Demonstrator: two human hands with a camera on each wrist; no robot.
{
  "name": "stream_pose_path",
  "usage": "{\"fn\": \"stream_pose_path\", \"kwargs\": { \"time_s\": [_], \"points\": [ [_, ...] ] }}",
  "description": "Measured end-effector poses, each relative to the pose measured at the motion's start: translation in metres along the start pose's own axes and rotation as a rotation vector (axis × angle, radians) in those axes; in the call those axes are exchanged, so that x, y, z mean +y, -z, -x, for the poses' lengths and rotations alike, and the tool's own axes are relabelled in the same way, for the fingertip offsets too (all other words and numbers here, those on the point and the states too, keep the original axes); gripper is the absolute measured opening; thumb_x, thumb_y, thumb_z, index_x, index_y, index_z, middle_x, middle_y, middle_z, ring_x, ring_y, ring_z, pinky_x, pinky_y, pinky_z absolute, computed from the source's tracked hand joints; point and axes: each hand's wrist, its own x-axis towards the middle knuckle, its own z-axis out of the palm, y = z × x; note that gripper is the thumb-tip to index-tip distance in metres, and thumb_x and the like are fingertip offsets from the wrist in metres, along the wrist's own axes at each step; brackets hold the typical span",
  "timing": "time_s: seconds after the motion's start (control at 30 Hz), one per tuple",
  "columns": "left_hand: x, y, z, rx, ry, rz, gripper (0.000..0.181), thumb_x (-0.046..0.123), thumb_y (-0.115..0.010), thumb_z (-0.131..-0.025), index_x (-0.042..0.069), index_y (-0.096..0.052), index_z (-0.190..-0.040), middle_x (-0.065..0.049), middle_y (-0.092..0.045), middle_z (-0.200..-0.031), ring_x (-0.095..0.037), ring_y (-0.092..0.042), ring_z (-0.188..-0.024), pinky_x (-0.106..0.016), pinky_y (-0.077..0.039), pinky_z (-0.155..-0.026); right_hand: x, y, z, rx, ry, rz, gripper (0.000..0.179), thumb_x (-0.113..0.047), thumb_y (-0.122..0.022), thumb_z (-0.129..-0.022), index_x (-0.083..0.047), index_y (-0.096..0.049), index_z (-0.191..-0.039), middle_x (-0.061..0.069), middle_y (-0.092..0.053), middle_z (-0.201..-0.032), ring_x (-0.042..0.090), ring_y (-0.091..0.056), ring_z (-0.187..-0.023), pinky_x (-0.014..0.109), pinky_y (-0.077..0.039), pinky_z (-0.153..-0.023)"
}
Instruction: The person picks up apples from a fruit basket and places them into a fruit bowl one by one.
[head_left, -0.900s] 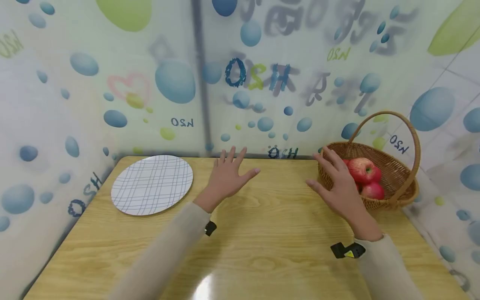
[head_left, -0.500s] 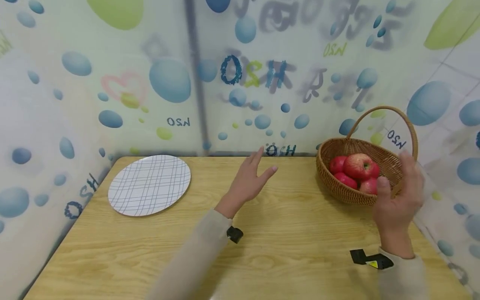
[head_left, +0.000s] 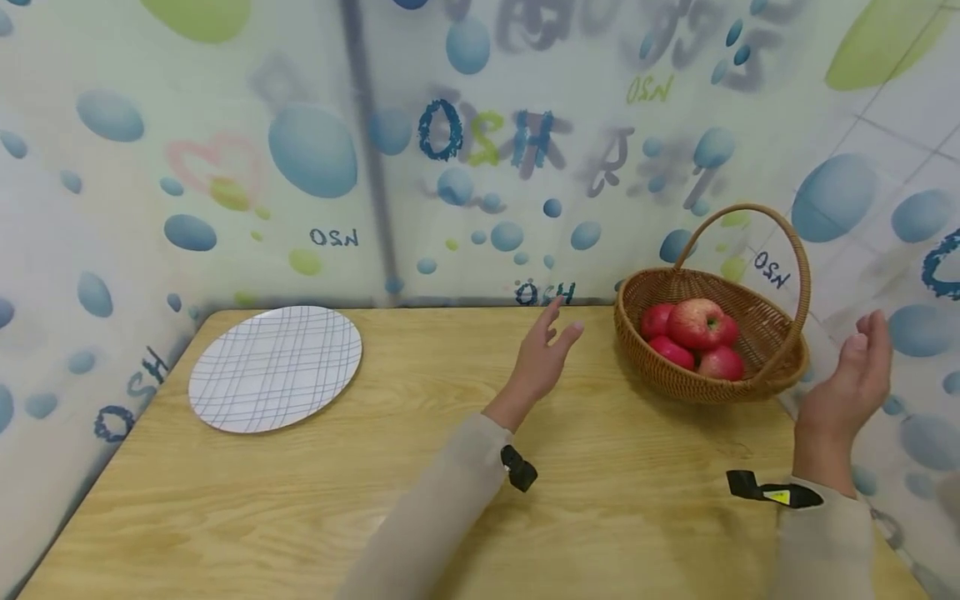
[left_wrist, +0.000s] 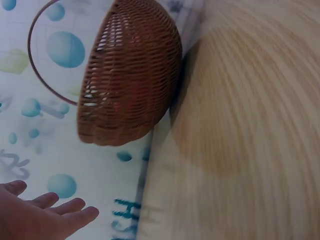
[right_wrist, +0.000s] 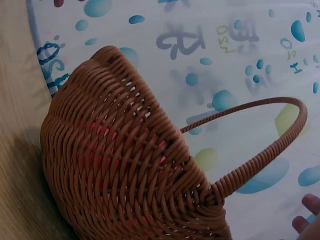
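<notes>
A brown wicker basket [head_left: 675,367] with a tall arched handle [head_left: 804,275] stands at the back right of the table. Several red apples [head_left: 697,323] lie in its left part. My left hand [head_left: 542,358] hovers to the left of the basket, fingers extended and thumb apart, touching nothing. To the basket's right, my right hand [head_left: 843,396] is raised with its palm turned toward it, also apart from it. In the left wrist view, the fingers [left_wrist: 75,206] are spread below the basket [left_wrist: 130,75]. Only fingertips [right_wrist: 302,223] of the right hand show beside the basket [right_wrist: 115,150] in the right wrist view.
An oval white plate [head_left: 277,367] with a blue line grid lies at the back left of the wooden table [head_left: 262,508]. A patterned curtain [head_left: 480,208] hangs along the back, with similar patterned surfaces at both sides.
My right hand has moved from in front of the basket's left end around to its right side. My left hand has moved right, toward the basket. The view has shifted slightly; basket and plate stay put.
</notes>
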Motion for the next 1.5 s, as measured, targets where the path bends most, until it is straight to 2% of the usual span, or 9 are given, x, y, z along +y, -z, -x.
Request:
{"fn": "stream_pose_path", "kwargs": {
  "time_s": [0.23,0.43,0.53,0.63,0.83,0.97,1.27,1.33,1.5],
  "points": [
    [-0.005,-0.028,-0.014,-0.025,0.030,0.090,0.067,0.044,-0.056,-0.102,0.031,-0.025,-0.161,-0.009,-0.032,-0.165,-0.033,-0.038,-0.150,-0.048,-0.039,-0.119,0.020,0.004,-0.015,-0.047,-0.321,-0.294,0.053,-0.031,-0.050,-0.106,-0.026,-0.038,-0.156,-0.004,-0.036,-0.164,0.005,-0.030,-0.150,0.019,-0.013,-0.126],
    [-0.007,-0.050,-0.025,-0.030,0.141,0.263,0.074,0.045,-0.058,-0.100,0.034,-0.019,-0.162,-0.014,-0.033,-0.164,-0.035,-0.040,-0.148,-0.057,-0.042,-0.114,0.039,0.002,-0.019,-0.111,-0.417,-0.290,0.054,-0.029,-0.051,-0.105,-0.031,-0.035,-0.157,-0.007,-0.026,-0.167,0.005,-0.022,-0.154,0.037,-0.008,-0.131],
    [-0.010,-0.063,-0.030,-0.029,0.178,0.273,0.074,0.044,-0.059,-0.100,0.032,-0.020,-0.162,-0.014,-0.033,-0.164,-0.035,-0.038,-0.149,-0.058,-0.041,-0.115,0.048,0.003,-0.018,-0.136,-0.474,-0.270,0.055,-0.028,-0.050,-0.106,-0.033,-0.032,-0.158,-0.008,-0.019,-0.169,0.007,-0.017,-0.156,0.046,-0.009,-0.129],
    [-0.013,-0.075,-0.034,-0.044,0.179,0.244,0.076,0.043,-0.060,-0.100,0.029,-0.020,-0.163,-0.012,-0.029,-0.166,-0.032,-0.033,-0.152,-0.053,-0.039,-0.118,0.054,0.006,-0.018,-0.169,-0.537,-0.287,0.058,-0.029,-0.050,-0.106,-0.035,-0.029,-0.159,-0.011,-0.014,-0.169,0.009,-0.013,-0.157,0.049,-0.008,-0.128],
    [-0.015,-0.090,-0.036,-0.085,0.114,0.237,0.085,0.041,-0.065,-0.097,0.027,-0.015,-0.164,0.001,-0.020,-0.170,-0.027,-0.025,-0.156,-0.045,-0.038,-0.120,0.066,0.005,-0.017,-0.235,-0.586,-0.349,0.064,-0.031,-0.049,-0.106,-0.038,-0.017,-0.161,-0.013,-0.006,-0.170,0.014,-0.011,-0.158,0.054,-0.004,-0.126],
    [-0.016,-0.097,-0.032,-0.091,0.120,0.263,0.089,0.038,-0.068,-0.096,0.031,-0.011,-0.164,0.005,-0.017,-0.170,-0.028,-0.026,-0.156,-0.044,-0.040,-0.118,0.075,0.002,-0.013,-0.266,-0.613,-0.364,0.064,-0.032,-0.045,-0.107,-0.042,-0.011,-0.161,-0.012,-0.002,-0.170,0.019,-0.010,-0.158,0.058,-0.004,-0.124],
    [-0.015,-0.105,-0.034,-0.060,0.134,0.262,0.089,0.029,-0.067,-0.095,0.031,-0.011,-0.164,0.007,-0.017,-0.170,-0.022,-0.017,-0.158,-0.045,-0.033,-0.123,0.081,-0.001,-0.013,-0.250,-0.592,-0.396,0.061,-0.028,-0.048,-0.106,-0.042,-0.020,-0.159,-0.010,-0.011,-0.170,0.026,-0.016,-0.158,0.065,-0.005,-0.120],
    [-0.015,-0.105,-0.033,-0.059,0.148,0.275,0.088,0.028,-0.067,-0.096,0.033,-0.011,-0.164,0.007,-0.018,-0.170,-0.023,-0.019,-0.157,-0.046,-0.038,-0.120,0.082,-0.001,-0.013,-0.249,-0.593,-0.383,0.061,-0.026,-0.048,-0.106,-0.042,-0.022,-0.159,-0.010,-0.012,-0.170,0.027,-0.016,-0.158,0.066,-0.006,-0.120],
    [-0.015,-0.104,-0.031,-0.041,0.203,0.335,0.085,0.027,-0.068,-0.095,0.042,-0.016,-0.161,0.003,-0.022,-0.169,-0.031,-0.039,-0.148,-0.053,-0.052,-0.104,0.083,-0.004,-0.011,-0.249,-0.593,-0.359,0.060,-0.025,-0.049,-0.105,-0.042,-0.025,-0.158,-0.008,-0.014,-0.170,0.028,-0.019,-0.157,0.067,-0.009,-0.120]
  ]
}}
